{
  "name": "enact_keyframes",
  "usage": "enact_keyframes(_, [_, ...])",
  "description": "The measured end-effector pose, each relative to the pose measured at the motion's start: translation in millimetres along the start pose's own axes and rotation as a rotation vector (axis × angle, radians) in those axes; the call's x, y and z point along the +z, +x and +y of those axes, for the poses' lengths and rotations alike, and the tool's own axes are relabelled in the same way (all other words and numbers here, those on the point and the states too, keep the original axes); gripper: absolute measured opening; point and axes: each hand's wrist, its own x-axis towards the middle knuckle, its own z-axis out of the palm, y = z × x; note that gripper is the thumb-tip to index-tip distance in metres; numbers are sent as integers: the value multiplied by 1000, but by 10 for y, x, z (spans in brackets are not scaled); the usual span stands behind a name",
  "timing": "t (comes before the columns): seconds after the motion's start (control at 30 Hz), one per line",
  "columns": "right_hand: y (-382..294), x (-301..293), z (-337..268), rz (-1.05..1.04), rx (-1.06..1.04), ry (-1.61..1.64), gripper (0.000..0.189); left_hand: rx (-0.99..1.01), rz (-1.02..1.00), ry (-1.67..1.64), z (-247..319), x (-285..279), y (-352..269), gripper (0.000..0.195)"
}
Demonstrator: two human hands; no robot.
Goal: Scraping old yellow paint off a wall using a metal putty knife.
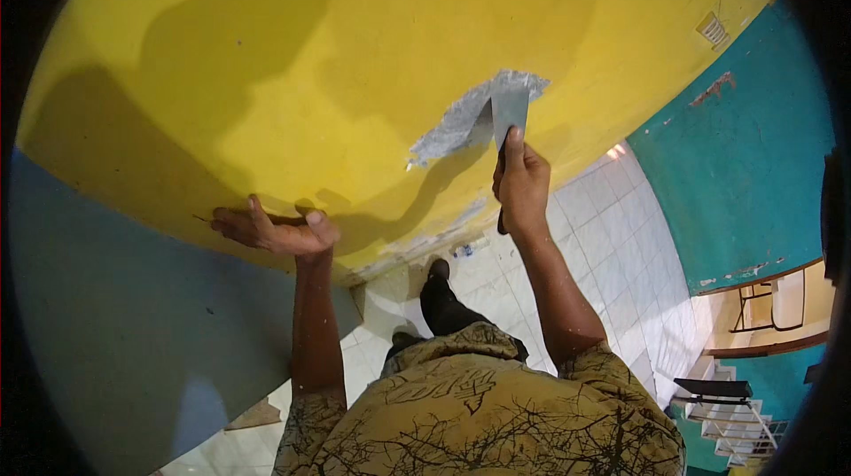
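My right hand (524, 187) grips the dark handle of a putty knife (510, 110), thumb pressed on its flat metal blade. The blade's tip lies over a bare grey patch (452, 122) in the yellow painted wall (372, 30), where the paint is gone. That patch runs slantwise down to the left with ragged edges. My left hand (276, 231) holds nothing; its fingers are spread against or close to the lower part of the yellow wall, near its corner with a grey-green wall surface (166, 316). Whether all its fingers touch the wall cannot be told.
White floor tiles (598, 223) lie below, with a plastic bottle (471, 248) near the wall's foot. A teal wall (744, 143) with chipped spots stands at the right. Beyond its opening are chairs (788, 303). A white slotted fitting (713, 30) sits on the yellow wall.
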Motion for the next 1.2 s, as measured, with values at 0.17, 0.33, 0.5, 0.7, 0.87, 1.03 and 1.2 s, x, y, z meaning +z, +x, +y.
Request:
enact_keyframes(0.17, [44,106,-168,-2,208,168,48,33,-19,-16,-37,33,-95,71])
enact_keyframes(0.33, [18,-26,-86,-40,146,88,47,69,8,-12,-25,37,-30,70])
enact_keyframes(0.5, [113,-48,-182,-87,228,194,47,59,-27,-12,10,24,-28,69])
enact_keyframes(0.7, [35,-120,102,-63,224,49,50,71,7,-29,-17,29,-47,69])
enact_keyframes(0.87, [109,-171,-195,-58,152,32,51,60,14,-24,-32,5,-22,70])
enact_keyframes(1.03, [115,-67,31,-18,50,-25,49,52,-14,-34,-35,21,-63,71])
enact_keyframes(1.2, [169,-98,-105,-6,87,43,51,30,-25,-48,-79,-15,-96,71])
